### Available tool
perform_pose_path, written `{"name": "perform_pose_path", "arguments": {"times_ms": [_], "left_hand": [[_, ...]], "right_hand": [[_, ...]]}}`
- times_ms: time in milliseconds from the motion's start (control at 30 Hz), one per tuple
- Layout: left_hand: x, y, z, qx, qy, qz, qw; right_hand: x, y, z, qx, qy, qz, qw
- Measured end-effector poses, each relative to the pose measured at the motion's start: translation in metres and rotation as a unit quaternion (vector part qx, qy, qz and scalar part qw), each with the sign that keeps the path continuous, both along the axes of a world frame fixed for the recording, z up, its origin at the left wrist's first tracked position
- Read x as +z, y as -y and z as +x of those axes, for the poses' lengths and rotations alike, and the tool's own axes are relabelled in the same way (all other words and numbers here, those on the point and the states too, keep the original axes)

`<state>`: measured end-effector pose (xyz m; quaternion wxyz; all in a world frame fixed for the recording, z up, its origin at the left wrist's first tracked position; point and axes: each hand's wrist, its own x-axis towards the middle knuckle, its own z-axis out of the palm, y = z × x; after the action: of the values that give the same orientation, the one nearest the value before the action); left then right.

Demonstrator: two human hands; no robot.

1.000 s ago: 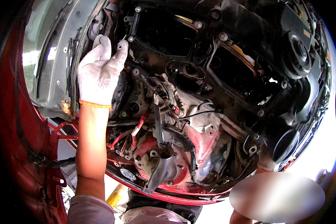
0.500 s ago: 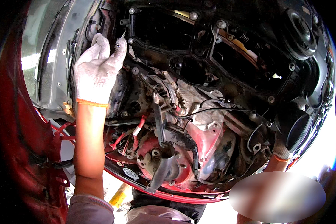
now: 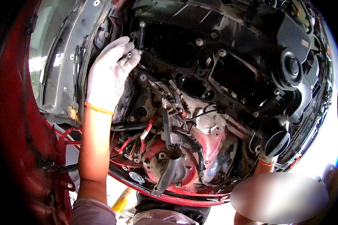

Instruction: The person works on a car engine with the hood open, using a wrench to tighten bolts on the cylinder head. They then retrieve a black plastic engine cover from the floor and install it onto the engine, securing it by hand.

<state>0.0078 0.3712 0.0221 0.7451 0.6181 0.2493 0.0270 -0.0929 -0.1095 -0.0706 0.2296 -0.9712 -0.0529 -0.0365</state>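
My left hand [image 3: 109, 73], in a white knit glove with an orange cuff, is at the far left of the open engine bay. Its thumb and fingers are closed around a small round metal fastener [image 3: 130, 55] with a dark centre. The thumb tip lies by the corner of a black engine frame [image 3: 141, 37], close to a bolt there. At the right, my right hand [image 3: 267, 160], gloved alike, is mostly hidden behind a black round-mouthed duct [image 3: 277, 143]. Its fingers do not show, so its grip cannot be told.
A grey pipe [image 3: 169, 170] stands up over the red strut mount [image 3: 148, 161] near the front. Beyond it lie a silver heat shield [image 3: 208, 122] and a round black cap [image 3: 291, 67]. The red fender edge [image 3: 206, 200] runs along the near side.
The view has shifted, with the far right engine parts now lower in it. My left hand has moved slightly rightward, and its fingers have drawn closer to the thumb. My right hand stays by the duct.
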Motion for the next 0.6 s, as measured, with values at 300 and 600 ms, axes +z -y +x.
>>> {"name": "perform_pose_path", "arguments": {"times_ms": [300,600], "left_hand": [[-0.006,0.019,0.052,-0.135,-0.048,0.647,0.749],[-0.017,0.023,0.059,-0.100,0.011,0.658,0.746]], "right_hand": [[0.021,-0.019,0.012,-0.065,-0.044,0.159,0.984],[0.024,-0.011,0.013,-0.089,-0.008,0.251,0.964]]}}
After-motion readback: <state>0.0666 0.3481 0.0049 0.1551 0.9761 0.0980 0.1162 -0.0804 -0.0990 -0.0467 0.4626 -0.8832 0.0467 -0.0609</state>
